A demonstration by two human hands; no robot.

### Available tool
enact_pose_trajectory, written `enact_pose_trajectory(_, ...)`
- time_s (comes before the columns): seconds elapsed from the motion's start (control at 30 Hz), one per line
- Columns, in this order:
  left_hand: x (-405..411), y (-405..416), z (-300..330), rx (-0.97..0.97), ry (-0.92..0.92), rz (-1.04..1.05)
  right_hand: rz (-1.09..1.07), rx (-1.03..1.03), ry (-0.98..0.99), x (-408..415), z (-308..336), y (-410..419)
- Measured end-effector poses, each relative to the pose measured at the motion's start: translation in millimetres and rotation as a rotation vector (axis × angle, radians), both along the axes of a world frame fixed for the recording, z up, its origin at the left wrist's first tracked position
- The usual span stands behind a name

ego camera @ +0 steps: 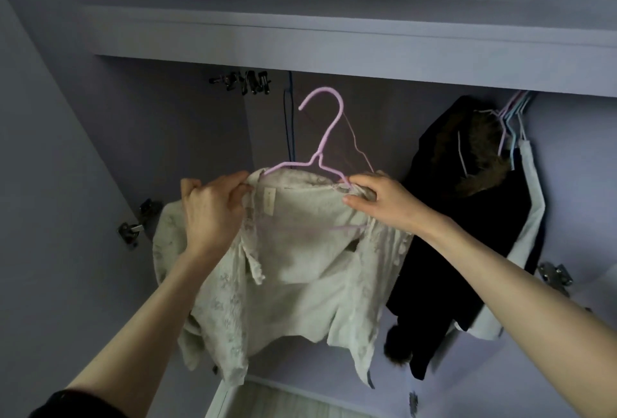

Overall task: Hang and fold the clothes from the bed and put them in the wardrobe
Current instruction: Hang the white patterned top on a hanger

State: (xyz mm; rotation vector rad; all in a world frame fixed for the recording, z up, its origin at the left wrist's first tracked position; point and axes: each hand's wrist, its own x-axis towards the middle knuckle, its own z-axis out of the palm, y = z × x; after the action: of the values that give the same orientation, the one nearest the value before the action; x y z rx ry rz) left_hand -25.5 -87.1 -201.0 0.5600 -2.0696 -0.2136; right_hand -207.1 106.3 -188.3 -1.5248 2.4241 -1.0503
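Hands (213,210) (377,200) grip hangered blouse (300,270) beside hung black coat (467,234).

This is a home bedroom closet, seen from inside an open wardrobe (334,43) with pale lilac panels and a thick shelf board overhead. Up and right of where the hands grip, a dark fur-trimmed coat (467,217) and a white garment (531,217) hang on a bunch of pastel hangers (510,117). Metal door hinges (132,227) sit low to the left of the grip, and more at the lower right.
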Motion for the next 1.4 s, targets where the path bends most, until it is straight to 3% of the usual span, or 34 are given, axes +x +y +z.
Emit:
enact_pose_trajectory(0.13,-6,6,-13,0.121,-0.042,-0.053,0.023,0.009,-0.142,1,0,9)
enact_pose_trajectory(0.37,-26,24,-63,0.207,-0.405,-0.162,-0.053,0.189,-0.359,8,-32,50)
enact_pose_trajectory(0.5,-50,46,-72,0.166,-0.591,-0.249,-0.233,0.235,-0.165,-3,-42,75)
enact_pose_trajectory(0.77,-84,88,-61,0.188,-0.502,-0.432,-0.386,0.167,0.072,-10,-36,126)
enact_pose_trajectory(0.93,-107,112,-49,0.154,-0.474,-0.52,-0.639,0.113,0.224,-9,-41,146)
enact_pose_trajectory(1.1,-111,121,-53,0.088,-0.693,-0.573,-0.798,0.284,0.312,-18,-44,143)
enact_pose_trajectory(1.17,-109,118,-52,0.022,-0.7,-0.573,-0.852,0.336,0.291,-23,-46,142)
enact_pose_trajectory(1.27,-107,114,-37,-0.093,-0.609,-0.572,-0.91,0.269,0.21,-28,-43,134)
enact_pose_trajectory(1.4,-111,116,4,-0.34,-0.358,-0.542,-0.97,0.134,0.108,-39,-31,119)
